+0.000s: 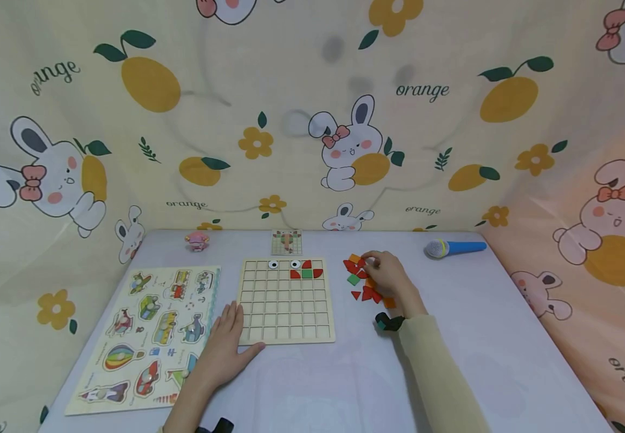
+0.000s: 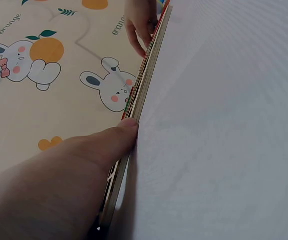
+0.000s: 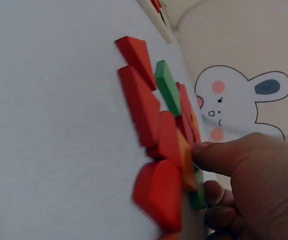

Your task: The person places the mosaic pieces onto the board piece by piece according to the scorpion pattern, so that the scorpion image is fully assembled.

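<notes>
My left hand [image 1: 227, 343] lies along the left edge of a wooden grid board [image 1: 285, 307], fingers straight and thumb at the near edge. In the left wrist view the thumb touches the rim. Along the board's top rows sit two eye pieces [image 1: 273, 264], several red pieces [image 1: 317, 273] and a green square [image 1: 307, 273]. My right hand [image 1: 393, 276] is at a loose pile of red, orange and green pieces. Its thumb touches the pile beside an orange piece [image 3: 186, 162], near red pieces [image 3: 159, 190]. Whether a piece is pinched is hidden.
A picture card [image 1: 287, 242] stands behind the board. Left of the board lies a puzzle board [image 1: 155, 337] with vehicle pictures. A pink figurine [image 1: 197, 240] is at the back left, a blue toy microphone [image 1: 458, 248] at the back right. Patterned cloth surrounds the table.
</notes>
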Demonstrator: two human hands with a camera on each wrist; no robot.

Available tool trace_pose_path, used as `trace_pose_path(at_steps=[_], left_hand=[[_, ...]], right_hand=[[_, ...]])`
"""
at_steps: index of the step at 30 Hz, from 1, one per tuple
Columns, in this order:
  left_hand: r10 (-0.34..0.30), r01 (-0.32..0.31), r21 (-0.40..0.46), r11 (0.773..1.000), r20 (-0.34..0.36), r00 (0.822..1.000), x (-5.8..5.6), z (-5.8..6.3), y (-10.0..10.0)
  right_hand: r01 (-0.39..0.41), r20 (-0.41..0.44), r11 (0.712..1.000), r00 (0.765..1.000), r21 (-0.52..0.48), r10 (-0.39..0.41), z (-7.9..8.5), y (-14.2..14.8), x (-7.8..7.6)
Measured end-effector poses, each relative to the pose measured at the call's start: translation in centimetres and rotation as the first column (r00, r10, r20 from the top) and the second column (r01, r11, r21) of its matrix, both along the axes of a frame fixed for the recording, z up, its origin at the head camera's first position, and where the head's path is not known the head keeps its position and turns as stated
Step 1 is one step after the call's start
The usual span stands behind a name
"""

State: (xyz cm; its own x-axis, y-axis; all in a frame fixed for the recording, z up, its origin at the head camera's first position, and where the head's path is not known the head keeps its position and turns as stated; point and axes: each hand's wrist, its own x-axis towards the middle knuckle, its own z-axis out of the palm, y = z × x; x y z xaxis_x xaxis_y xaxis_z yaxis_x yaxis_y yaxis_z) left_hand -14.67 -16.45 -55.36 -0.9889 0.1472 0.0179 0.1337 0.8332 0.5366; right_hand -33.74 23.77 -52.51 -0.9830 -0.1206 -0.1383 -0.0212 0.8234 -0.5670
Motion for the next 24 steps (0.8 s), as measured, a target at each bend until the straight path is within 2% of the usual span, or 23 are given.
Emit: trace_pose_path(at_steps=[4,8,14,19,21,24], left_hand=[[-0.004,0.004,-0.013,1.0,0.015,1.0,-0.2,-0.1,-0.2],[0.007,-0.006,-0.028,1.0,0.016,1.0,-0.2,0.0,-0.4],[0.009,-0.008,-0.018,1.0,0.045,0.999,-0.2,0.2,-0.5],[0.005,-0.004,-0.009,1.0,0.049,0.999,-0.3,0.0,-0.2],[0.004,-0.004,-0.006,1.0,0.045,0.999,-0.3,0.0,-0.1],[0.003,-0.003,-0.005,1.0,0.039,0.999,-0.2,0.0,0.0]], right_hand=[[-0.011,-0.018,1.0,1.0,-0.009,0.011,-0.2,0.2,-0.1],[-0.013,-0.044,0.998,0.999,-0.06,0.01,-0.5,0.1,-0.2],[-0.002,-0.145,0.992,0.989,-0.122,-0.015,-0.6,-0.9,0.3],[-0.021,-0.236,0.989,0.972,-0.148,-0.014,0.1,-3.6,1.3],[-0.054,-0.278,0.987,0.961,-0.15,0.01,0.6,-5.1,1.8],[-0.095,-0.294,0.981,0.955,-0.166,0.043,1.2,-7.6,2.5]])
